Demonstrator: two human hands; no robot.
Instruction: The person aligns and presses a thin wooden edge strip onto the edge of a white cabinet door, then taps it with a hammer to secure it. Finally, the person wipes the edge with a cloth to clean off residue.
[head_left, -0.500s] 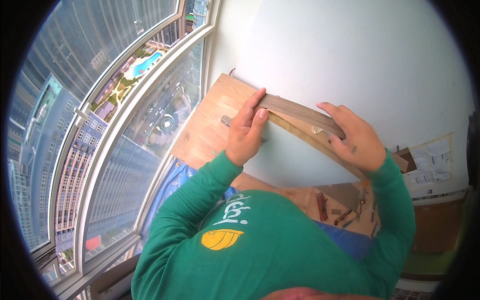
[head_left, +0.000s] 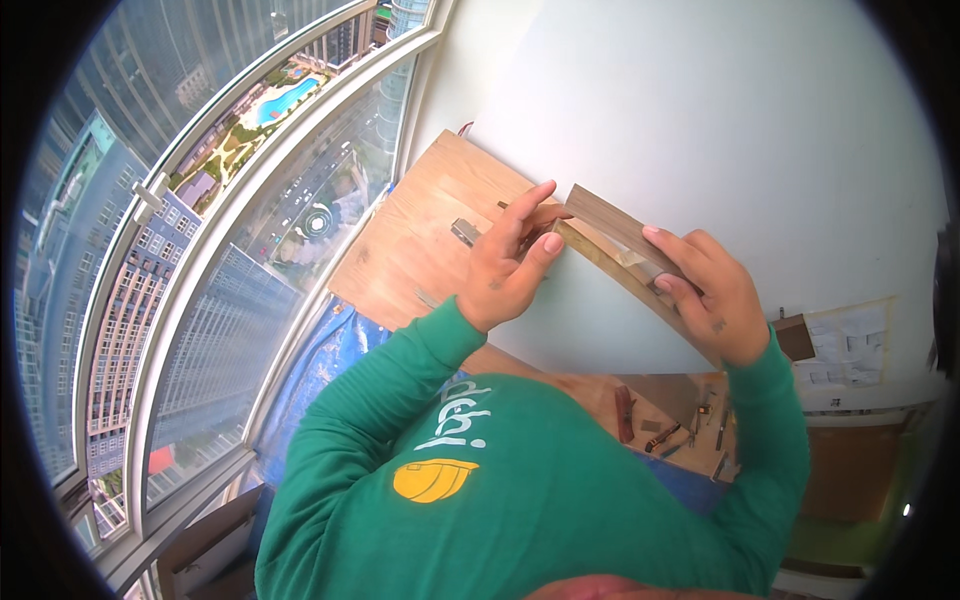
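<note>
My right hand [head_left: 722, 295] grips a flat strip of brown wood [head_left: 622, 222] near its right end, thumb below and fingers along the upper side. The strip is tilted and lies just above a long, narrow wooden edge [head_left: 602, 258] that runs down to the right. Close to the strip's left end, my left hand [head_left: 503, 268] has its fingers apart; whether a fingertip touches the wood I cannot tell. Behind that hand lies a light wooden board [head_left: 405, 220] with a small metal piece [head_left: 465, 232] on it.
Tall windows [head_left: 285, 225] line the left side, with a blue sheet [head_left: 330, 350] below. A pale wall [head_left: 720, 110] rises ahead. Lower right, a dark red tool [head_left: 624, 413] and several hand tools [head_left: 662, 438] lie on a wooden surface. Papers [head_left: 850, 345] hang at right.
The brown strip has shifted right and its left end has come away from my left hand's grasp. My left fingers have spread. My right hand has moved slightly and now holds the strip more firmly.
</note>
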